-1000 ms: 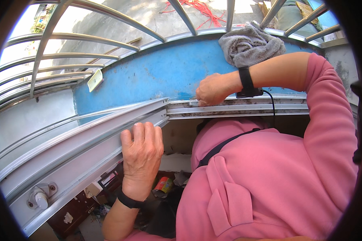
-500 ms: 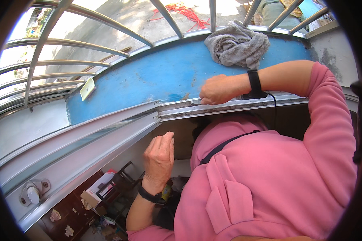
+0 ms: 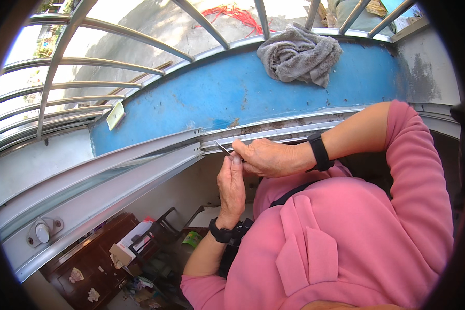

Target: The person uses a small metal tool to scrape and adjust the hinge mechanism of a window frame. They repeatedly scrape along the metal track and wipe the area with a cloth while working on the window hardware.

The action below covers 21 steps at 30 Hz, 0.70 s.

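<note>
My right hand [image 3: 274, 157] is closed around a thin, dark, blade-like tool [image 3: 222, 149]; only its narrow tip shows past the fingers. My left hand [image 3: 231, 190] meets it just in front of the sliding-window track, thumb and fingers pinched together by the tool. Whether the left fingers grip the tool or something tiny on it is hidden. Behind the hands runs the metal window track [image 3: 274, 129], with dark dirt in its grooves. A crumpled grey towel [image 3: 299, 54] lies on the blue sill [image 3: 191, 106] beyond it.
Metal bars [image 3: 124, 35] enclose the sill's far side. A small pale tray [image 3: 115, 115] rests by the left bars. The white sliding sash [image 3: 98, 181], with a round latch [image 3: 42, 233], spans the left. Below stands a dark red cabinet [image 3: 82, 258] with papers on it.
My right hand has come back from the track toward me and left. My left hand has moved up and right to meet it, and the tool's tip now shows.
</note>
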Available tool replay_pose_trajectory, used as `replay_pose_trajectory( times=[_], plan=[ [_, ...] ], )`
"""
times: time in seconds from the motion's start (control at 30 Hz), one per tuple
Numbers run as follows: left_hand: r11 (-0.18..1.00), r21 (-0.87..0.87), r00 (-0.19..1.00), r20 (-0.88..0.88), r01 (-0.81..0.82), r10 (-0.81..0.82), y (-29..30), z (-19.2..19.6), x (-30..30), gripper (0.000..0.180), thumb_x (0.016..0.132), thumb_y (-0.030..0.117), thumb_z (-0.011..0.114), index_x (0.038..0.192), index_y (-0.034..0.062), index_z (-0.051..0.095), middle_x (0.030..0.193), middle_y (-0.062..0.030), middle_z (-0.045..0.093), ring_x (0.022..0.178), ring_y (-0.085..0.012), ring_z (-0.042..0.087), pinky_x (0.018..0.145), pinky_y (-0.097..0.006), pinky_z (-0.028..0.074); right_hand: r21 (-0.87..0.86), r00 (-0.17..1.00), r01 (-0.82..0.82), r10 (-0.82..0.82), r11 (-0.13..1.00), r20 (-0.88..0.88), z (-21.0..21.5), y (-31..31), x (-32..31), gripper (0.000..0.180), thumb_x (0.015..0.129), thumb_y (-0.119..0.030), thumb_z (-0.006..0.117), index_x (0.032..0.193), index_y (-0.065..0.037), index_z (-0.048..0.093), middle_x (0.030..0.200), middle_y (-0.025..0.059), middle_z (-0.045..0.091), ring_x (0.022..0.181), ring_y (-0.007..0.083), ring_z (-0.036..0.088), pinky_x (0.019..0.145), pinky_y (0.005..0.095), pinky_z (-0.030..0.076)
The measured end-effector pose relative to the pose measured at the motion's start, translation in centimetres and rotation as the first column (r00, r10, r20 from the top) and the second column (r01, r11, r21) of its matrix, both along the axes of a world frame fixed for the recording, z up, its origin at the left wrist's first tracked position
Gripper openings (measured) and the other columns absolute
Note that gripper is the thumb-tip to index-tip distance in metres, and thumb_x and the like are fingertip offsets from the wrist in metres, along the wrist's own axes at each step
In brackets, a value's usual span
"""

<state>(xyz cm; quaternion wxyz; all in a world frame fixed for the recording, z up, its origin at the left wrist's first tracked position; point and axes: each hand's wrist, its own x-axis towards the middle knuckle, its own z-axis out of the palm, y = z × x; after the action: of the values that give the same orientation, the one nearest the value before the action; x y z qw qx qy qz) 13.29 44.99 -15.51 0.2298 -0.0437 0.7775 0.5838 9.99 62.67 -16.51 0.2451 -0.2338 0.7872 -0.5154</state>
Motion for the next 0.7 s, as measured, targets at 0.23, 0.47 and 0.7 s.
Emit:
replay_pose_trajectory(
  times=[0.23, 0.47, 0.7],
  plan=[
    [0.997, 0.075, 0.996, -0.087, 0.001, 0.006, -2.7, 1.2, 1.0, 0.037, 0.114, 0.034, 0.043, 0.112, 0.0019, 0.062, 0.101, -0.0057, 0.068, 0.094, -0.0102, 0.063, 0.083, -0.027, 0.049, -0.277, 0.998, -0.059, 0.058, 0.959, -0.011, 1.5, 1.2, 2.7, 0.043, 0.096, -0.018, 0.069, 0.127, 0.004, 0.050, 0.103, 0.0275, 0.068, 0.095, 0.0434, 0.068, 0.080, 0.0462, 0.055],
    [0.981, -0.026, 0.979, 0.070, -0.192, 0.193, -3.4, 3.2, 1.2, 0.039, 0.113, 0.037, 0.044, 0.093, 0.0057, 0.054, 0.069, 0.0025, 0.057, 0.068, -0.0033, 0.049, 0.060, -0.027, 0.041, -0.292, 0.951, 0.187, -0.097, 0.938, 0.295, 2.8, 9.2, 5.4, 0.038, 0.104, -0.016, 0.059, 0.139, -0.003, 0.053, 0.092, 0.0117, 0.071, 0.074, 0.0183, 0.071, 0.070, 0.0342, 0.058],
    [0.287, -0.956, 0.746, -0.232, -0.056, -0.625, 1.3, 3.7, 1.1, 0.007, 0.102, 0.012, 0.057, 0.100, 0.0056, 0.055, 0.082, -0.0187, 0.065, 0.071, -0.0407, 0.069, 0.059, -0.050, 0.054, -0.186, 0.811, 0.542, -0.451, 0.820, 0.373, 2.0, 22.7, 8.2, 0.026, 0.105, -0.014, 0.055, 0.129, -0.005, 0.062, 0.088, 0.0016, 0.068, 0.075, 0.0062, 0.059, 0.068, 0.0223, 0.051]
  ],
)
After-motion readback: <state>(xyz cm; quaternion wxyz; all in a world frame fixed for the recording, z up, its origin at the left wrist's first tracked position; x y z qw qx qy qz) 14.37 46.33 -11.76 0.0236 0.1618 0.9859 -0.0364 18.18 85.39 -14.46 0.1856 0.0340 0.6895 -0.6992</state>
